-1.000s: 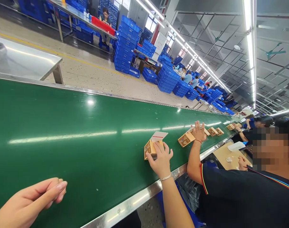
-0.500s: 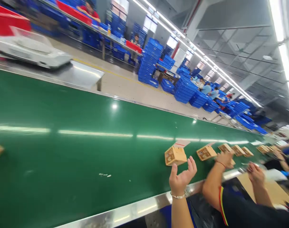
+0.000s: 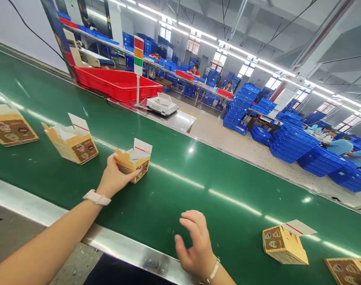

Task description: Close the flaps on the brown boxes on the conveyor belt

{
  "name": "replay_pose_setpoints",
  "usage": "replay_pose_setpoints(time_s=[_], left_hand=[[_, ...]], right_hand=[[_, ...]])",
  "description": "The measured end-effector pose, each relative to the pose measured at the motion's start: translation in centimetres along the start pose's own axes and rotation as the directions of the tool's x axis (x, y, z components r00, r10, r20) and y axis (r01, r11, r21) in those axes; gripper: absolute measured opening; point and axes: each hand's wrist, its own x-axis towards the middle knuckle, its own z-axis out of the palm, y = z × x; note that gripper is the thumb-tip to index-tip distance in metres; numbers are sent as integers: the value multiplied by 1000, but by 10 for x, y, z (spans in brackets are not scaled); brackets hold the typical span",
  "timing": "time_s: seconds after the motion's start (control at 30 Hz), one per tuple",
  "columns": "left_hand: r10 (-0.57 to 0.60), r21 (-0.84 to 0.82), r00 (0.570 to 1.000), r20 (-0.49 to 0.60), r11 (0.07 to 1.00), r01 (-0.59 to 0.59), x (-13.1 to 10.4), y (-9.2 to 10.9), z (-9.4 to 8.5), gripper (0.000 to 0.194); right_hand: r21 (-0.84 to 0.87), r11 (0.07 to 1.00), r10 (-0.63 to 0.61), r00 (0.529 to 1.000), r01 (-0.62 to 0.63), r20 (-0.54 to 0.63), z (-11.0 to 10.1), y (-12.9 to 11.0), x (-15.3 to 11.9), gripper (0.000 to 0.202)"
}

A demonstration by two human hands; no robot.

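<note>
We see a small brown carton (image 3: 133,163) with its white flap standing open, sitting on the green conveyor belt (image 3: 174,198) not far from the belt's near steel edge (image 3: 121,247), about midway along the stretch in view. Our left hand (image 3: 115,177) grips it from the near side, the fingers (image 3: 132,173) wrapped onto its front face and corner, so the hand is closed on the carton. Our right hand (image 3: 195,245) hovers over the belt close to the near edge, well apart from the carton, touching nothing; its fingers are spread and loosely curled, holding nothing. Toward the left end of the belt lies a second open carton (image 3: 72,141), flap up, and beyond it a flat-lying carton (image 3: 11,126) near the left limit of the view. Toward the right end, another open-flapped carton (image 3: 284,244) sits near the near edge, with a further carton (image 3: 348,270) partly cut off at the lower right corner. Past the belt's far edge stand a red tray (image 3: 115,81), a signal light post (image 3: 138,59) with coloured bands, and a white scale (image 3: 162,104) on a steel shelf. Stacks of blue crates (image 3: 299,148) fill the floor behind, where other people sit at long tables.
</note>
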Motion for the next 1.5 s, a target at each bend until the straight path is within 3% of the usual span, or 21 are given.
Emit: replay_pose_setpoints(time_s=[0.1,0.2,0.3,0.4,0.47,0.57,0.67,0.73,0.8,0.87,0.9,1.0,1.07,1.13,1.17,1.2,1.27,1.33,1.37,1.43,1.5], left_hand=[[-53,-47,998,41,997,54,-22,19,22,71],[30,-171,988,151,985,-3,-50,32,36,74],[161,-280,965,206,955,-99,-82,34,48,73],[351,-281,921,172,913,-295,-107,29,55,64],[545,-240,829,124,828,-507,-112,26,54,58],[814,-217,569,116,579,-786,-100,23,48,52],[935,-187,329,134,350,-918,-76,23,42,46],[968,-151,212,133,231,-961,-62,22,42,41],[982,-135,152,109,166,-977,-54,19,44,38],[982,-147,170,88,181,-972,-53,16,45,38],[973,-166,212,93,225,-960,-54,14,46,38],[878,-301,426,220,476,-826,-63,17,45,39],[736,-415,589,334,676,-609,-70,25,46,39],[594,-476,695,405,786,-394,-76,34,49,40],[529,-481,737,421,819,-313,-77,37,51,40],[467,-475,774,428,845,-247,-78,40,54,40],[333,-461,826,455,881,-102,-76,45,60,38],[206,-448,812,547,891,76,-71,48,64,59],[163,-433,770,617,887,160,-68,50,65,69],[119,-388,647,753,875,291,-63,56,67,74],[118,-353,529,840,860,368,-61,63,69,67]], right_hand=[[39,999,-32,995,28,96,29,10,14,37],[23,1000,-4,991,0,136,50,27,26,50],[38,990,128,972,-138,197,53,36,36,61],[43,938,312,891,-344,329,42,35,48,59],[18,907,370,816,-421,443,34,33,56,51],[-40,941,295,754,-336,587,25,31,66,38],[-27,982,160,740,-188,654,23,35,69,34],[1,990,104,738,-140,666,25,39,69,30],[8,995,72,756,-101,651,31,42,66,29],[20,997,55,821,-81,568,40,45,60,32],[37,996,56,865,-86,499,45,45,56,34],[113,979,139,963,-169,230,59,42,39,36],[175,948,260,964,-265,49,68,38,29,35],[240,891,418,902,-385,-107,76,35,22,35],[273,843,516,841,-464,-163,79,35,20,35],[309,776,618,760,-550,-200,81,35,19,35],[401,578,812,550,-711,-194,82,37,21,48],[527,331,931,363,-783,-45,77,40,27,71],[578,223,946,318,-785,67,73,41,31,75],[627,81,912,311,-775,268,64,43,39,72],[625,42,868,337,-780,364,58,45,47,62]])
